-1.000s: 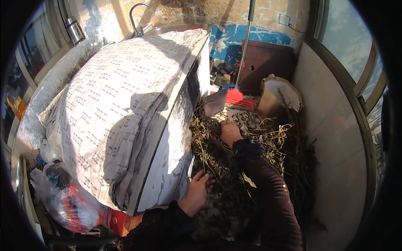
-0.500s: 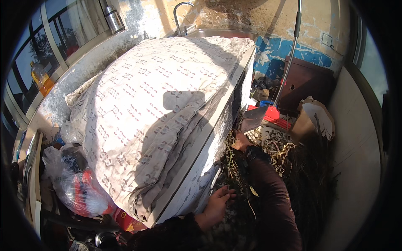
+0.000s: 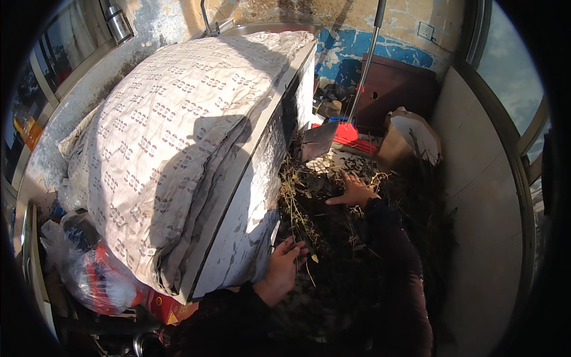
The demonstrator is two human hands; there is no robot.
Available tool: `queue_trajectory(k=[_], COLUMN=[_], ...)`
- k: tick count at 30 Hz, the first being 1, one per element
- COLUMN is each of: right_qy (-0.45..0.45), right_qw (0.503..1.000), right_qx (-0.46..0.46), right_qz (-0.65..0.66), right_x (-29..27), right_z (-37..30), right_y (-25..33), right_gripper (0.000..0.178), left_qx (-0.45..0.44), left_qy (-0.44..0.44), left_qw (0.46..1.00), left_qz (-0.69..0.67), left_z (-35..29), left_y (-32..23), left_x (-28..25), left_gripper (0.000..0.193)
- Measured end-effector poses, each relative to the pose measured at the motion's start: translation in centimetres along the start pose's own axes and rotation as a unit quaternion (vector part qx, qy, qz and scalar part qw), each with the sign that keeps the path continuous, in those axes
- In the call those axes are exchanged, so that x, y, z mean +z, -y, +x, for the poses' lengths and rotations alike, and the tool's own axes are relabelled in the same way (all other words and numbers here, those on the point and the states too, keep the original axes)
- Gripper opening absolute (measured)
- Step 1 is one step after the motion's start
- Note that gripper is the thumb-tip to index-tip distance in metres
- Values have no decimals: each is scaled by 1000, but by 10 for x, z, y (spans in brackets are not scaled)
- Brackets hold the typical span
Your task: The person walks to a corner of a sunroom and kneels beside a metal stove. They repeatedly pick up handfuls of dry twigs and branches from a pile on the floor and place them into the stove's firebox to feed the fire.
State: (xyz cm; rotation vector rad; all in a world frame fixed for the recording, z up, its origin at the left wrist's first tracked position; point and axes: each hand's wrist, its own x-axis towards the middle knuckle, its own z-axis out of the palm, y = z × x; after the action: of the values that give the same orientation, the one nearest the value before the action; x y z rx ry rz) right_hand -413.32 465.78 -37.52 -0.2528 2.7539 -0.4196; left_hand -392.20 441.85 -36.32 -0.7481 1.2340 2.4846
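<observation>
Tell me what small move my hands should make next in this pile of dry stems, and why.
Probably close the left hand around the dry stems it touches beside the white cabinet. Its fingers lie open against them, not yet gripping. The right hand is spread flat on the heap of dried plant debris farther out, so it can likely steady the pile.

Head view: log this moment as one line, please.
left hand: open, on dry stalks beside white cabinet | right hand: flat, fingers spread on twig pile | patterned cloth covers the cabinet
</observation>
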Motion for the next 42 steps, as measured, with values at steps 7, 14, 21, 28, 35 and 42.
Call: queue_trajectory(k=[7,14,21,28,35,42], right_qy=[18,-126,-121,-60,-398,282], right_qw=[999,991,983,987,876,901], right_qx=[36,-36,-69,-126,-260,-65], right_qz=[9,-2,-118,-74,-87,322], right_x=[82,96,54,60,29,12], right_z=[16,16,58,115,36,-96], right_y=[-26,-25,13,80,64,74], right_gripper=[128,72,45,42,42,50], left_qx=[-19,-25,-34,-11,22,99], left_qy=[10,20,12,22,35,68], left_qw=[999,999,999,1000,998,991], left_qz=[32,36,17,-5,-48,-63], left_z=[-4,-4,-6,13,22,33], left_y=[-6,-10,-11,-6,-7,-2], left_x=[8,2,4,-4,1,8], left_gripper=[38,38,40,45,30,34])
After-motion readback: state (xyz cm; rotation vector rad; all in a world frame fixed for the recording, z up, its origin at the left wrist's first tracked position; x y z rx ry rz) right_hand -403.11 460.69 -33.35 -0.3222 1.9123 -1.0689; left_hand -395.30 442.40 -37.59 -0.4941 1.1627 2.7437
